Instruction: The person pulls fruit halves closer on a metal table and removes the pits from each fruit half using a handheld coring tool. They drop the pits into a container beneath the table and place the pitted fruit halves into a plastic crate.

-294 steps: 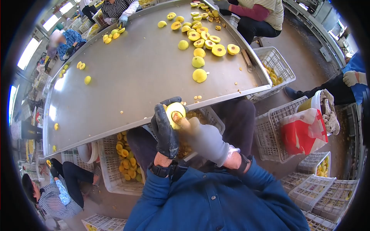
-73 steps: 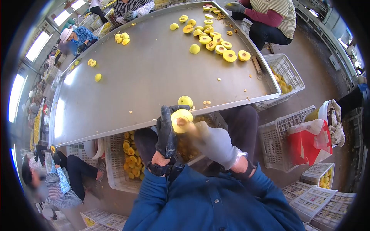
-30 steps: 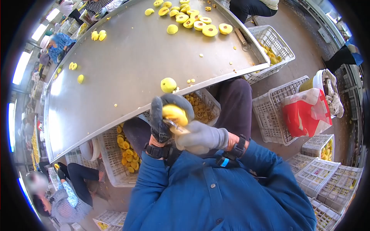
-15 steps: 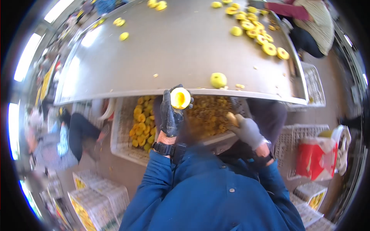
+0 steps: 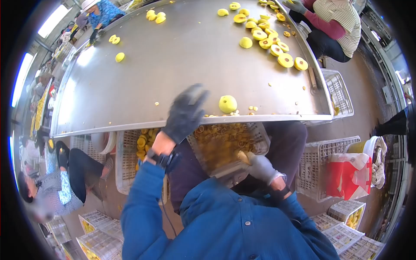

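My left hand (image 5: 187,113), in a black glove, reaches over the near edge of the metal table (image 5: 138,78). Its fingers are spread and blurred, and nothing shows in them. To the right of it a yellow peach (image 5: 227,104) rests near the table's edge, a dark hole in its side. My right hand (image 5: 261,169), gloved in grey, is low over my lap, closed around a short tan tool handle (image 5: 244,157); the tool's working end cannot be made out. Below the table edge stand a crate (image 5: 123,173) of peach halves (image 5: 142,145) and a container of brownish scraps (image 5: 223,143).
Several cut peach halves (image 5: 285,60), some with pits, lie at the table's right side. A co-worker in a striped top (image 5: 342,21) sits beyond them. A red bag (image 5: 346,175) and plastic crates (image 5: 323,167) stand at my right. Another person (image 5: 60,186) sits at the left.
The peach half that my left hand held is gone from it, and that hand has moved over the table edge with fingers spread. My right hand has lowered, still gripping the tan handle. The view has shifted.
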{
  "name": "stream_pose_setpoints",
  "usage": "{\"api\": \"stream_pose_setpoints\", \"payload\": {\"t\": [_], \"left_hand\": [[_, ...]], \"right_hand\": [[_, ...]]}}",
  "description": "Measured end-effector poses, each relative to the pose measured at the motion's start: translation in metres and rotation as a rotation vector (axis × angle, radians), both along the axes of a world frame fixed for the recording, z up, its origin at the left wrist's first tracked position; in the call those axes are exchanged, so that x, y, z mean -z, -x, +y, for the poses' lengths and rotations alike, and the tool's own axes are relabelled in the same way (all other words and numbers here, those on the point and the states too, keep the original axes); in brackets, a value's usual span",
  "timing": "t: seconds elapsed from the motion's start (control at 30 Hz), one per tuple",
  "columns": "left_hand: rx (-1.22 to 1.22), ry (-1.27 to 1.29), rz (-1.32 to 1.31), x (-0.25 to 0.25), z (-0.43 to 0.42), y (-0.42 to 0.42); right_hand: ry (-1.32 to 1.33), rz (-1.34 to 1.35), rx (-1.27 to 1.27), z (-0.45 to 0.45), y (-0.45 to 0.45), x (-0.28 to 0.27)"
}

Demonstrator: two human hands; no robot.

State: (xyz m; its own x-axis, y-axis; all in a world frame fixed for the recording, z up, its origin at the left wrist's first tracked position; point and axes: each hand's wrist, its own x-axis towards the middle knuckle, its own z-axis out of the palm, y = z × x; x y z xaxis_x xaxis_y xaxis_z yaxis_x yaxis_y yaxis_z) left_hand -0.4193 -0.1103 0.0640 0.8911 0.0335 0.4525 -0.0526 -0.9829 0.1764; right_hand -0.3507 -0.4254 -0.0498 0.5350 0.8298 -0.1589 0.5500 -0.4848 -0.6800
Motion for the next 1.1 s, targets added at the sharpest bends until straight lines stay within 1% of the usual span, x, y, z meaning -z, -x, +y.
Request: {"api": "stream_pose_setpoints", "payload": {"t": [0.03,0.1,0.2,0.3,0.33,0.4,0.43,0.47,0.5,0.53,0.57,0.6,0.67,0.73,0.8,0.87,0.97,1.03,1.07,1.1], "left_hand": [[0.160,-0.209,0.055,0.005,-0.001,-0.027],[0.452,-0.279,0.194,0.016,0.004,-0.070],[0.737,-0.347,0.410,0.046,0.021,-0.114],[0.560,0.056,0.663,0.044,0.019,-0.131],[0.507,0.259,0.501,0.048,0.021,-0.127],[0.237,0.977,0.546,0.040,0.015,-0.113],[0.067,1.329,0.546,0.034,0.011,-0.101],[0.126,1.460,0.422,0.026,0.005,-0.086],[0.164,1.572,0.352,0.017,-0.004,-0.073],[0.204,1.683,0.276,0.009,-0.016,-0.062],[0.249,1.790,0.195,0.001,-0.029,-0.052],[0.190,1.757,0.155,-0.007,-0.043,-0.043],[0.118,1.520,0.019,-0.009,-0.065,-0.032],[0.126,1.701,-0.098,-0.011,-0.083,-0.023],[0.090,1.616,-0.134,-0.018,-0.098,-0.016],[0.073,1.547,-0.178,-0.026,-0.111,-0.013],[0.009,1.308,-0.173,-0.024,-0.119,-0.008],[0.038,1.384,-0.201,-0.026,-0.124,-0.008],[0.051,1.422,-0.216,-0.027,-0.126,-0.009],[0.043,1.403,-0.216,-0.028,-0.127,-0.009]], "right_hand": [[-0.007,0.003,0.009,-0.001,0.001,-0.002],[0.011,-0.018,0.007,-0.005,0.002,-0.009],[0.102,0.029,0.025,-0.003,-0.001,-0.019],[0.100,0.105,0.060,-0.003,-0.006,-0.021],[0.014,0.161,0.098,-0.005,-0.008,-0.021],[-0.158,0.270,0.152,-0.010,-0.011,-0.021],[-0.176,0.291,0.191,-0.008,-0.013,-0.024],[-0.194,0.316,0.225,-0.004,-0.017,-0.032],[-0.210,0.341,0.257,0.001,-0.020,-0.041],[-0.251,0.263,0.247,0.008,-0.022,-0.059],[-0.285,0.264,0.235,0.015,-0.023,-0.078],[-0.320,0.263,0.226,0.022,-0.024,-0.097],[-0.393,0.205,0.215,0.035,-0.020,-0.119],[-0.416,0.144,0.213,0.044,-0.014,-0.136],[-0.456,0.074,0.210,0.047,-0.008,-0.143],[-0.465,0.044,0.196,0.051,-0.001,-0.136],[-0.469,0.030,0.181,0.051,0.005,-0.137],[-0.445,0.029,0.176,0.049,0.008,-0.139],[-0.413,-0.024,0.180,0.049,0.011,-0.140],[-0.382,-0.078,0.184,0.048,0.013,-0.139]]}}
